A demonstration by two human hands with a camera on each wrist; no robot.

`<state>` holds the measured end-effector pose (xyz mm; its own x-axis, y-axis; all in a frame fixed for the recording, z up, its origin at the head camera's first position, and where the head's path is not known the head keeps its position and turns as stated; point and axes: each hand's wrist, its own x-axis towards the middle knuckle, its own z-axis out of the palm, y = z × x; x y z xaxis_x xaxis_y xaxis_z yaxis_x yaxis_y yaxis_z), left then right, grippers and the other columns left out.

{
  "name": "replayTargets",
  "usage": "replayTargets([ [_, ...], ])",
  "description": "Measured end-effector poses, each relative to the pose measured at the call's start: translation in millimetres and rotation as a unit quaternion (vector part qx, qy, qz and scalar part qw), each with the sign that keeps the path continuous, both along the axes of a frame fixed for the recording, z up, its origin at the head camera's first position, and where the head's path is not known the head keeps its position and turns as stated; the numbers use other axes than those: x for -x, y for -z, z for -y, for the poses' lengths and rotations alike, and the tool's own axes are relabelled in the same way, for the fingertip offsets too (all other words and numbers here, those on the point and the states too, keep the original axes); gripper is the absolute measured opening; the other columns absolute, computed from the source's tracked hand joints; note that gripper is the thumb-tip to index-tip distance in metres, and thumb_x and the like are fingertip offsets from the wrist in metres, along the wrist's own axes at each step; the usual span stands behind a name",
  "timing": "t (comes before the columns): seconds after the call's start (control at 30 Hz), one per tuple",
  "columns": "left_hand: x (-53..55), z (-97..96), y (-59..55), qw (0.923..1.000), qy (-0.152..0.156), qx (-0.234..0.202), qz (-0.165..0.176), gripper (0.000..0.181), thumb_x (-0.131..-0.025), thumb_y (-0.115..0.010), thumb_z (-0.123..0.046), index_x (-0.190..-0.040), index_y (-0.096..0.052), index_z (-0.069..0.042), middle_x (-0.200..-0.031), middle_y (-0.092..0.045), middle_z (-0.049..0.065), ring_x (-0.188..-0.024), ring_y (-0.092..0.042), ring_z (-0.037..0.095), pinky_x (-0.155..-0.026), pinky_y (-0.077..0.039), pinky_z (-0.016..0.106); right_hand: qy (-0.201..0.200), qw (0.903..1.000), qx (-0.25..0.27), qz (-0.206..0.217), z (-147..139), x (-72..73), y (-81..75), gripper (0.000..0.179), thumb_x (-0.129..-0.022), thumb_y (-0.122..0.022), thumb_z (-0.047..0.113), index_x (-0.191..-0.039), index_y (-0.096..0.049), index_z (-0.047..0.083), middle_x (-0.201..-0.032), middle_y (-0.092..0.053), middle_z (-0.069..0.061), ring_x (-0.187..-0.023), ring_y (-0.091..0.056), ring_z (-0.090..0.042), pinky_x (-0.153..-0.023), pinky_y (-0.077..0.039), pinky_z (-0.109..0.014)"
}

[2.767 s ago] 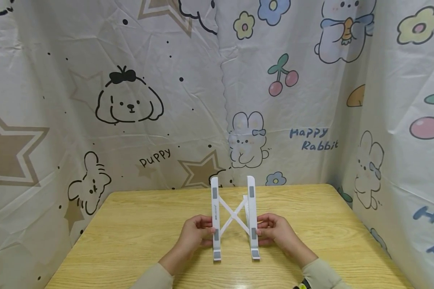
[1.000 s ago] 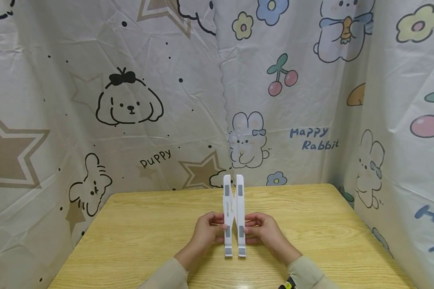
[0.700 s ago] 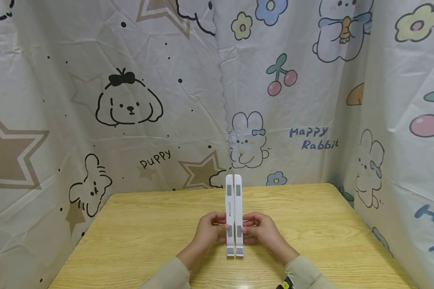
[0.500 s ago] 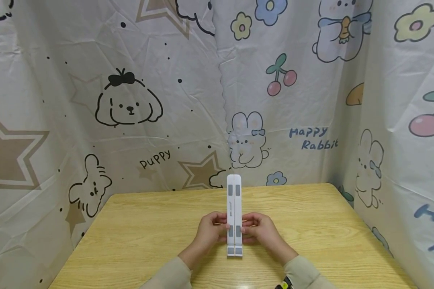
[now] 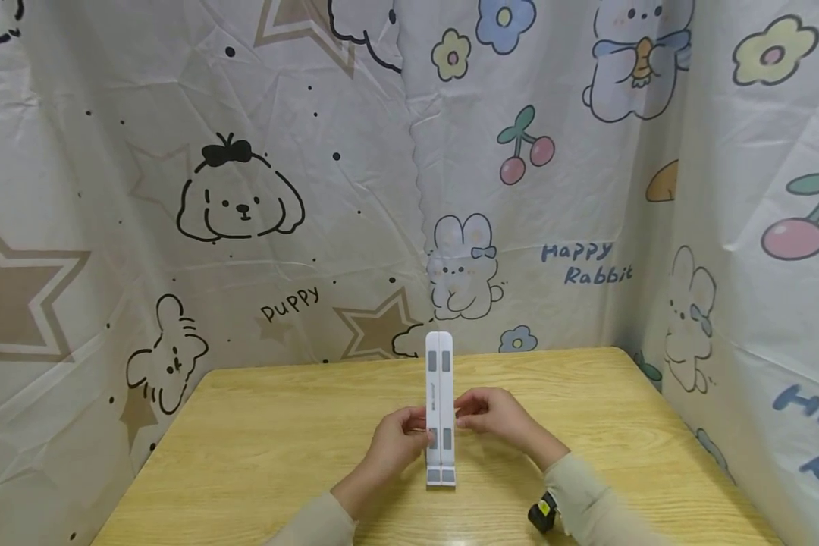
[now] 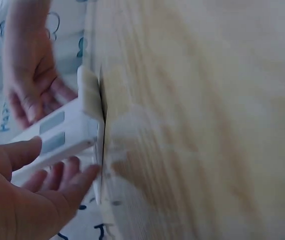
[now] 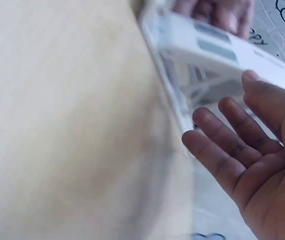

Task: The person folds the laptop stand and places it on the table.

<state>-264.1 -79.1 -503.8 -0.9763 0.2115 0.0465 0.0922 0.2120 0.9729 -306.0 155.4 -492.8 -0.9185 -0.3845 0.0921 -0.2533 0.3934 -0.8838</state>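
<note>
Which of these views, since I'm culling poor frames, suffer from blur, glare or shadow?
Head view: the white stand looks fairly sharp, evenly lit; left wrist view: dimmer, the grain of the tabletop smeared, the right hand blurred; right wrist view: the tabletop and the white stand's base blurred, a small glare spot at the picture's left edge, a dark shadowy band lower down.

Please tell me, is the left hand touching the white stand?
Touching: in the left wrist view, the left hand has its thumb on a grey patch of the stand.
</note>
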Motion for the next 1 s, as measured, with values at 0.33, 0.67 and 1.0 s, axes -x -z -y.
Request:
replayTargets([
  [0.33,-27.1,7.0,3.0,0.9943,0.068,0.082,-0.011,0.084,-0.069,-0.085,0.013,-0.144,-0.049,0.011,-0.121,-0.068,0.016,-0.106,-0.067,0.029,-0.088,-0.061,0.037,-0.04,0.9943,-0.044,-0.088,-10,49.5,-80.6,0.052,-0.096,-0.074,0.015,-0.145,-0.058,0.01,-0.137,-0.065,-0.014,-0.125,-0.062,-0.035,-0.099,-0.057,-0.043],
  [0.67,-27.6,3.8,10.5,0.9822,0.068,0.162,-0.066,0.076,-0.06,-0.09,0.011,-0.13,-0.063,0.008,-0.099,-0.069,0.006,-0.09,-0.061,0.016,-0.072,-0.054,0.02,-0.11,0.9868,-0.074,-0.093,-5,71.9,-103.2,0.05,-0.097,-0.068,0.004,-0.139,-0.064,0.032,-0.148,-0.059,0.001,-0.139,-0.052,-0.031,-0.109,-0.049,-0.051],
  [1.0,-16.9,11.1,10.1,0.9758,0.104,0.18,-0.068,0.079,-0.064,-0.089,0.008,-0.137,-0.059,0.007,-0.105,-0.071,0.004,-0.092,-0.065,0.015,-0.078,-0.058,0.022,-0.09,0.9879,-0.081,-0.097,-10,69.7,-105.4,0.045,-0.094,-0.073,0.008,-0.137,-0.067,0.022,-0.138,-0.066,-0.002,-0.123,-0.065,-0.024,-0.098,-0.058,-0.04],
])
